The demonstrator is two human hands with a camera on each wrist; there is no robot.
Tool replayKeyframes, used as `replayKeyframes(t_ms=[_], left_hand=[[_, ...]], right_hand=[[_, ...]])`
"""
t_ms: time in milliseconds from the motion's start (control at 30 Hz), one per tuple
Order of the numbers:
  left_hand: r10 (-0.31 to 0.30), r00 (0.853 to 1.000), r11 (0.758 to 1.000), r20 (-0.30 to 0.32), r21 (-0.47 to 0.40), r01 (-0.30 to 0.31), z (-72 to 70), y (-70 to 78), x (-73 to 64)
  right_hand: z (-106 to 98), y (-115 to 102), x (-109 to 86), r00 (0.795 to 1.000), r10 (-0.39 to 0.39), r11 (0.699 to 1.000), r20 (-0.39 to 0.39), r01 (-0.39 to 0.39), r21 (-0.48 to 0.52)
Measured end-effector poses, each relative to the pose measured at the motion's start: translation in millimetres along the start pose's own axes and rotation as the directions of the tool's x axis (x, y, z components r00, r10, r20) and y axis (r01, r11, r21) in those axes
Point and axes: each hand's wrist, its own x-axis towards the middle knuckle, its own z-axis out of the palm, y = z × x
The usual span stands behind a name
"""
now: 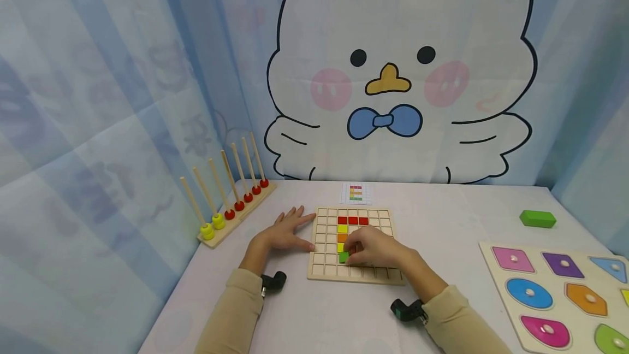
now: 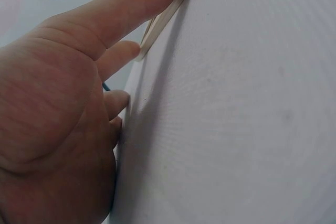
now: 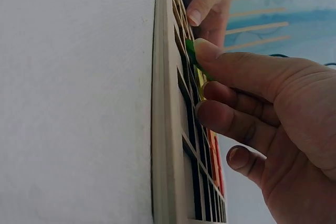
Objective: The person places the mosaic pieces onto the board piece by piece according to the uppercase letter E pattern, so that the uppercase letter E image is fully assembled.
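Note:
A wooden grid board (image 1: 334, 278) lies on the table. Three red tiles (image 1: 352, 220) form a row in it. Below the leftmost red one runs a column of a yellow tile (image 1: 342, 229), an orange tile (image 1: 342, 238) and another yellow tile (image 1: 340, 247). My right hand (image 1: 375, 248) pinches a green square tile (image 1: 343, 258) at the lower end of this column; the thumb on it shows in the right wrist view. With fingers spread, my left hand (image 1: 285, 232) touches the board's left edge with thumb and index finger.
A small card (image 1: 356, 194) printed with coloured squares lies behind the board. At left stands a peg rack (image 1: 236, 220) with red and yellow beads. On the right are a green block (image 1: 538, 219) and a knobbed shape puzzle (image 1: 558, 305). Curtains enclose the table.

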Motion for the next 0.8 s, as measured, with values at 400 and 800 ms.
replayKeyframes(t_ms=[400, 800], left_hand=[[-0.007, 1.0, 1.0, 0.003, 0.002, 0.007, -0.6, 0.6, -0.2], [-0.001, 1.0, 1.0, 0.001, -0.002, 0.001, 0.8, -1.4, 0.7]], right_hand=[[1, -2, 1.7, 1.0, -0.001, 0.999, 0.005, 0.002, -0.053], [-40, 2, -16.6, 0.995, 0.049, 0.998, -0.092, -0.047, 0.03]])
